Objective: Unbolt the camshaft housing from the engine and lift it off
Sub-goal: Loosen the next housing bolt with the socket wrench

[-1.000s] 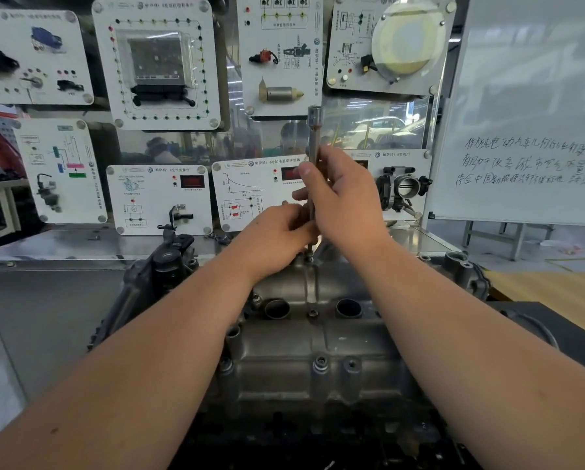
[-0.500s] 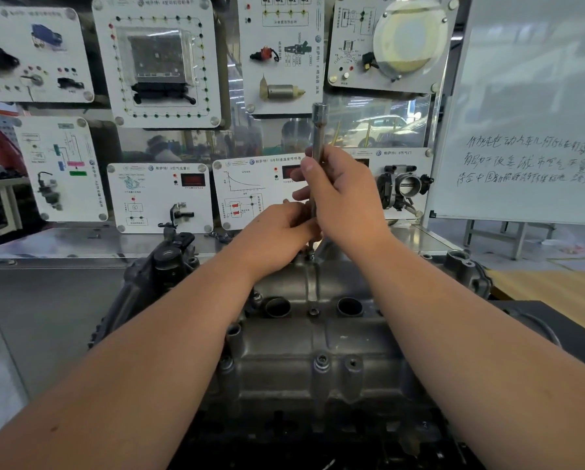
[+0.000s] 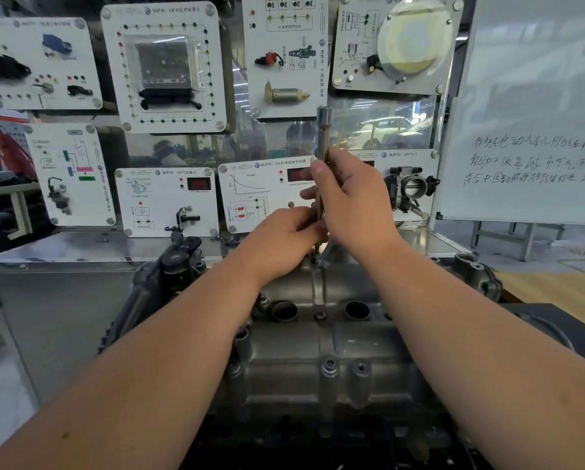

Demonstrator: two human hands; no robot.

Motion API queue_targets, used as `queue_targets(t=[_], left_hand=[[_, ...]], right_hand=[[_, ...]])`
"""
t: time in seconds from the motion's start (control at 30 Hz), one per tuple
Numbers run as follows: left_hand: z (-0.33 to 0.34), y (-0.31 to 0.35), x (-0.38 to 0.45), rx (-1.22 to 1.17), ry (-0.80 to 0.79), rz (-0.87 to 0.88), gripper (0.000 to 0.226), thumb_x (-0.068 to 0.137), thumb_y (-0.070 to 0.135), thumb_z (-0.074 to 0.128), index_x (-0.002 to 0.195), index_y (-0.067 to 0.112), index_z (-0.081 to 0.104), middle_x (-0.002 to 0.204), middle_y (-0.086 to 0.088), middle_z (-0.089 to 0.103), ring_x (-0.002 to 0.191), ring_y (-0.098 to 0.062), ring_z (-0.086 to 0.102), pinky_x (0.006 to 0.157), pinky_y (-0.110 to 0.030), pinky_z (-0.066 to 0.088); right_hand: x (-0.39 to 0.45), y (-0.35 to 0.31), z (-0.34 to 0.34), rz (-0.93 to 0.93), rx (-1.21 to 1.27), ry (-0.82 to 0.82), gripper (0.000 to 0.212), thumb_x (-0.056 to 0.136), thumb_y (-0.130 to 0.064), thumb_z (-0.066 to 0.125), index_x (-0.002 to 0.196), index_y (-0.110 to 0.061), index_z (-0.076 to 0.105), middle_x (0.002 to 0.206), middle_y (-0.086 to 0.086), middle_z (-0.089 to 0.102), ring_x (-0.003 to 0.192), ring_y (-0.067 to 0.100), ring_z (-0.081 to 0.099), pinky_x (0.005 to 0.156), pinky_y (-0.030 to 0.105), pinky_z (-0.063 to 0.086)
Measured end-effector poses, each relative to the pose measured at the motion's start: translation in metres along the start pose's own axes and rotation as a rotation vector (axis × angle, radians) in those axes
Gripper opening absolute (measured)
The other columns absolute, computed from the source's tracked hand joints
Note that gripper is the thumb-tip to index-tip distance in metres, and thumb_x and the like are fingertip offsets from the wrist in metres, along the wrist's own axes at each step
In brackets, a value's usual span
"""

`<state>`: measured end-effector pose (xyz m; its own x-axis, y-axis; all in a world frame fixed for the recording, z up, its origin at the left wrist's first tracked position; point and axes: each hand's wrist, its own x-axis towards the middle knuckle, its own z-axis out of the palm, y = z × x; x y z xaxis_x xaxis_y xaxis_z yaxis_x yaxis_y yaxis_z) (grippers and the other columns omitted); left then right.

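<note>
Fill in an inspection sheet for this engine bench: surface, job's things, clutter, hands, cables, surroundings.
Surface: steel bench behind the engine.
Job's things: camshaft housing sits on the engine; extension bar stands upright on a bolt at its far edge.
Clutter: nothing seen.
Hands: right hand grips the bar's shaft; left hand pinches its lower end.
Cables: nothing seen.
Surroundings: training panels on the wall, throttle body, whiteboard on the right.
</note>
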<state>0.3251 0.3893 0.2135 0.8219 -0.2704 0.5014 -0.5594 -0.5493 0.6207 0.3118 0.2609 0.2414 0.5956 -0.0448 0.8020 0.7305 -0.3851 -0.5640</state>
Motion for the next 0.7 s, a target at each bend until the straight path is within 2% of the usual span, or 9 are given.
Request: queue_targets(t=[0.07,0.17,0.23,0.3,0.37,0.43,0.57,0.63,0.7], left_hand=[[-0.0005,-0.0007,0.0001,-0.009,-0.004,-0.003,0.026,0.102,0.036,0.057,0.097,0.014,0.071,0.095,-0.015,0.075,0.089,-0.035,0.071,0.088,-0.058,0.054],[-0.003,0.0008,-0.0014,-0.018,-0.003,0.012,0.031,0.097,0.038,0.061,0.096,0.009,0.07,0.09,-0.017,0.074,0.085,-0.04,0.07,0.084,-0.061,0.054],[-0.0035,0.0044,-0.0025,-0.023,-0.005,0.013,0.044,0.087,0.045,0.061,0.099,0.003,0.067,0.091,-0.02,0.073,0.084,-0.042,0.07,0.084,-0.061,0.054],[-0.0031,0.0065,-0.0032,-0.026,-0.001,0.002,0.052,0.079,0.048,0.059,0.098,0.001,0.066,0.091,-0.021,0.073,0.085,-0.041,0.07,0.084,-0.061,0.053],[-0.0023,0.0063,-0.0035,-0.024,-0.002,0.0,0.05,0.08,0.05,0.058,0.096,0.003,0.066,0.091,-0.019,0.073,0.086,-0.04,0.07,0.084,-0.061,0.053],[-0.0014,0.0046,-0.0042,-0.036,-0.01,0.009,0.04,0.088,0.046,0.059,0.096,0.009,0.068,0.092,-0.018,0.073,0.088,-0.039,0.069,0.085,-0.06,0.053],[-0.0025,0.0025,-0.0031,-0.052,-0.005,0.013,0.026,0.093,0.037,0.062,0.094,0.013,0.07,0.089,-0.017,0.074,0.085,-0.042,0.068,0.082,-0.061,0.053],[-0.0029,0.0035,-0.0027,-0.042,-0.009,0.017,0.03,0.088,0.039,0.063,0.096,0.011,0.069,0.087,-0.013,0.075,0.084,-0.041,0.069,0.083,-0.06,0.054],[-0.0028,0.0051,-0.0031,-0.032,-0.007,0.013,0.041,0.081,0.044,0.063,0.097,0.007,0.067,0.085,-0.014,0.074,0.082,-0.041,0.069,0.081,-0.058,0.054]], right_hand=[[-0.0004,-0.0001,0.0006,0.01,0.001,-0.015,0.019,0.105,-0.02,0.047,0.101,-0.01,0.062,0.097,-0.004,0.073,0.076,0.003,0.071,0.072,0.038,0.059],[-0.002,-0.0005,0.0015,0.027,0.075,-0.012,0.028,0.103,-0.026,0.055,0.13,-0.018,0.054,0.097,-0.004,0.076,0.078,0.007,0.073,0.077,0.037,0.059],[-0.0026,0.0001,0.0013,0.023,0.075,0.001,0.03,0.098,-0.029,0.063,0.126,-0.024,0.053,0.095,-0.004,0.076,0.078,0.01,0.073,0.077,0.04,0.06],[-0.0022,0.0002,0.0016,0.006,0.038,0.001,0.017,0.099,-0.026,0.062,0.115,-0.027,0.055,0.094,-0.004,0.075,0.077,0.009,0.073,0.076,0.042,0.06],[-0.0012,0.0001,0.0016,-0.003,0.034,-0.008,0.004,0.102,-0.022,0.056,0.105,-0.024,0.057,0.096,-0.001,0.074,0.076,0.007,0.072,0.075,0.041,0.059],[0.0,-0.0002,0.0015,0.002,0.016,-0.014,0.011,0.104,-0.02,0.05,0.101,-0.016,0.06,0.099,0.001,0.073,0.076,0.005,0.071,0.073,0.041,0.059],[0.0005,-0.0005,0.0014,0.022,0.029,-0.024,0.021,0.105,-0.022,0.048,0.118,-0.011,0.06,0.101,-0.001,0.074,0.077,0.006,0.071,0.073,0.036,0.057],[-0.0008,0.0001,0.0015,0.026,0.064,-0.011,0.031,0.103,-0.026,0.055,0.131,-0.013,0.054,0.098,-0.003,0.075,0.076,0.007,0.072,0.074,0.033,0.058],[-0.0015,0.0003,0.001,0.021,0.064,0.017,0.027,0.101,-0.027,0.06,0.127,-0.02,0.054,0.094,-0.004,0.075,0.074,0.007,0.072,0.072,0.034,0.06]])
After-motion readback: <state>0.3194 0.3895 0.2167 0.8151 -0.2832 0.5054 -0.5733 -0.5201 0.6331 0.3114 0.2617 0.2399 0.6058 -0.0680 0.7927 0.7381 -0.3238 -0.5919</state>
